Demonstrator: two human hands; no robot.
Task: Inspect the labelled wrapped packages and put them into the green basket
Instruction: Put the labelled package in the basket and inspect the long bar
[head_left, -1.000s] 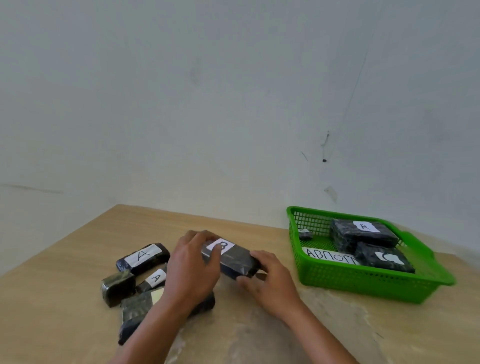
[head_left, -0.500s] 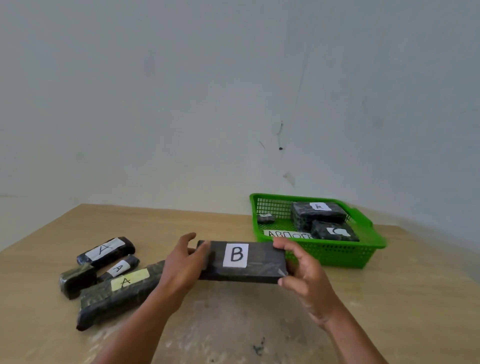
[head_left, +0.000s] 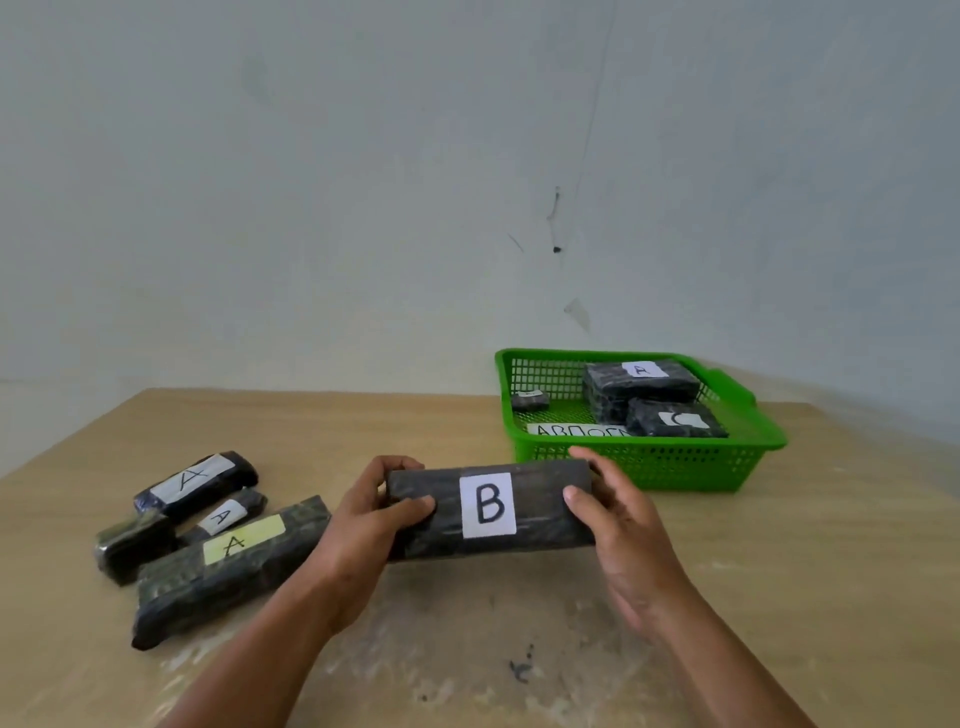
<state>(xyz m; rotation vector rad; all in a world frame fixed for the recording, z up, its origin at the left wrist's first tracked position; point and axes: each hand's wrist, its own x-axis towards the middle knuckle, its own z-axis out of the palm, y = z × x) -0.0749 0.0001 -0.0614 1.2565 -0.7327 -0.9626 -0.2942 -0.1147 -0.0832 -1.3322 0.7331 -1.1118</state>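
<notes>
Light wood makes the table (head_left: 779, 597), with a worn, pale patch at its near edge. Above this patch both forearms reach forward.

The left hand (head_left: 363, 525) grips the left end of package B (head_left: 540, 512), thumb across the front face and fingers curled over the top edge. The right hand (head_left: 618, 525) grips the right end in the same way.

The package is held level, off the table, its white label turned to the person. It is just in front of the basket's near wall.

It seems to be a stiff block in dark, glossy wrap, probably of moderate weight. The film may be slippery, so a hold at the two short ends, as now, looks the safest. I judge that this package is being inspected and not yet placed.

To the left lies a long package (head_left: 228, 566) with a yellow A label, and three smaller packages (head_left: 195, 483) just beside it. Farther right stands the green basket (head_left: 649, 467), with three packages and a paper strip (head_left: 576, 430) inside.
</notes>
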